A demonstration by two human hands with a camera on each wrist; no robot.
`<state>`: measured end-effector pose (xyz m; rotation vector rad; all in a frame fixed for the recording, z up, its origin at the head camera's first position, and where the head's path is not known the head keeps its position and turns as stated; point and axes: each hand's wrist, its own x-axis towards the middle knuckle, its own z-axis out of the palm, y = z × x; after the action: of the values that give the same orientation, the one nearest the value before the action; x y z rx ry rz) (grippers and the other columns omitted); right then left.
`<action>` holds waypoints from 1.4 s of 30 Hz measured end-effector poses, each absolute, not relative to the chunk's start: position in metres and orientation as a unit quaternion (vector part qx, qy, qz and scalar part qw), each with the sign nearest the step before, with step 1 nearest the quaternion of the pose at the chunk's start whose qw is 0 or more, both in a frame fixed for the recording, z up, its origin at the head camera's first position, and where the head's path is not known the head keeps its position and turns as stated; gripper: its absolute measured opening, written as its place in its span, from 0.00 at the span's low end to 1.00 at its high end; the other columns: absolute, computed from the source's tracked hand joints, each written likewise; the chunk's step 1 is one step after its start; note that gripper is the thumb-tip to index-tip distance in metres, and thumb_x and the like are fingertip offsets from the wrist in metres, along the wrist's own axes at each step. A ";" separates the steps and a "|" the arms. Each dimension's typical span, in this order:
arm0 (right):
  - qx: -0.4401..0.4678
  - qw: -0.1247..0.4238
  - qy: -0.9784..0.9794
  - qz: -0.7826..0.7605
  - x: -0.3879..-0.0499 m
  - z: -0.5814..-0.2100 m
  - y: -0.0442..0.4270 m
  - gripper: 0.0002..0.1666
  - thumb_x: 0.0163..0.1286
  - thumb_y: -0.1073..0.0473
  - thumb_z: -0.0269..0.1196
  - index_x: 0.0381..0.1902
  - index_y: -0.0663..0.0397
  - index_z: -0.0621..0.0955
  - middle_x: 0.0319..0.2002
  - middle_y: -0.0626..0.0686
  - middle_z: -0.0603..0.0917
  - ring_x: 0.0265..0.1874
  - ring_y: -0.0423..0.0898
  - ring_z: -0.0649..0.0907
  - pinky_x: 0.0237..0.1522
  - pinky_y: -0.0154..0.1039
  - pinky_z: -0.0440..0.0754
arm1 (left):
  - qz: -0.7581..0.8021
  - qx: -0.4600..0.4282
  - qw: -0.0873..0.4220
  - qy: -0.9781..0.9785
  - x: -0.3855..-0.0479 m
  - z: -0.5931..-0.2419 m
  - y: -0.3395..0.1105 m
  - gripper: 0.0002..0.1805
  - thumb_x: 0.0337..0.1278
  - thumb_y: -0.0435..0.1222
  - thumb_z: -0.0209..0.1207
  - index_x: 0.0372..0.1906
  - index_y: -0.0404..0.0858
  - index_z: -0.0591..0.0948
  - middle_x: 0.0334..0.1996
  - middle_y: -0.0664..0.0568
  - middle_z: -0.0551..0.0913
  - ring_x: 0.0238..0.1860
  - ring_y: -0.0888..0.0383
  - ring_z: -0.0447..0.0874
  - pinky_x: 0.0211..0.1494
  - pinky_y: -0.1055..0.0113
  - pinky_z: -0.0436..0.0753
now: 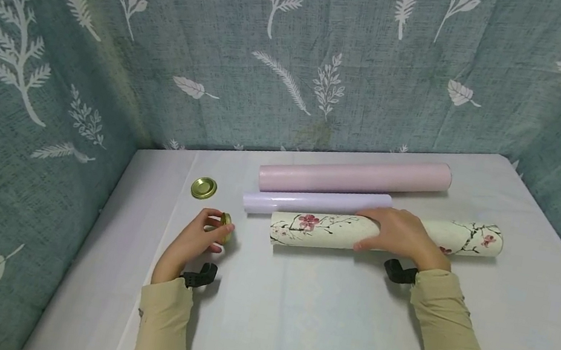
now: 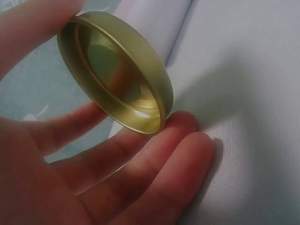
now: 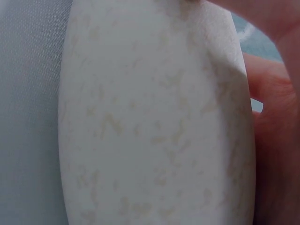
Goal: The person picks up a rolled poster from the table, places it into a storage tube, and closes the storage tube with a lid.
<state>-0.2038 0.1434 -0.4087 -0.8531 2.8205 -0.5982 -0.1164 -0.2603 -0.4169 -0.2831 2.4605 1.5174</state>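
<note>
The left hand (image 1: 196,236) is pinching a tilted, shiny gold lid (image 2: 115,75) between its fingers; the right hand (image 1: 403,234) is gripping a cream roll (image 1: 332,232) bearing pink blossoms.

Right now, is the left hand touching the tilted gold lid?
Touching. The left wrist view shows the left hand with its thumb against the rim of the tilted gold lid.

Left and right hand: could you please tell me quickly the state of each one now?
Left hand: holding a gold lid, pinched between thumb and fingers.
Right hand: holding the floral roll, gripped from above.
</note>
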 end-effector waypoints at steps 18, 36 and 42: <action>-0.283 0.063 0.933 -0.215 -0.203 -0.408 0.141 0.44 0.38 0.28 0.65 0.55 0.35 0.74 0.52 0.43 0.76 0.49 0.50 0.75 0.47 0.51 0.70 | 0.541 -0.100 0.118 0.827 -0.120 -0.420 -0.252 0.33 0.51 0.54 0.56 0.60 0.45 0.63 0.53 0.43 0.68 0.35 0.52 0.81 0.38 0.63 0.80; -0.294 0.052 0.934 -0.198 -0.202 -0.406 0.135 0.45 0.39 0.28 0.64 0.56 0.37 0.73 0.52 0.44 0.76 0.50 0.50 0.75 0.46 0.51 0.71 | 0.615 -0.050 0.145 0.774 -0.128 -0.429 -0.231 0.29 0.56 0.46 0.56 0.62 0.45 0.63 0.54 0.45 0.69 0.41 0.50 0.80 0.42 0.60 0.79; -0.298 0.056 0.932 -0.199 -0.201 -0.408 0.132 0.45 0.39 0.27 0.63 0.56 0.37 0.73 0.52 0.45 0.76 0.50 0.51 0.75 0.46 0.51 0.70 | 0.630 -0.035 0.151 0.761 -0.129 -0.435 -0.227 0.27 0.56 0.46 0.56 0.60 0.46 0.64 0.52 0.45 0.72 0.42 0.50 0.80 0.43 0.61 0.79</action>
<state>-0.2007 0.1323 -0.4079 -0.9034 2.8274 -0.6048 -0.1291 -0.2269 -0.4345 -0.1004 2.1837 1.8100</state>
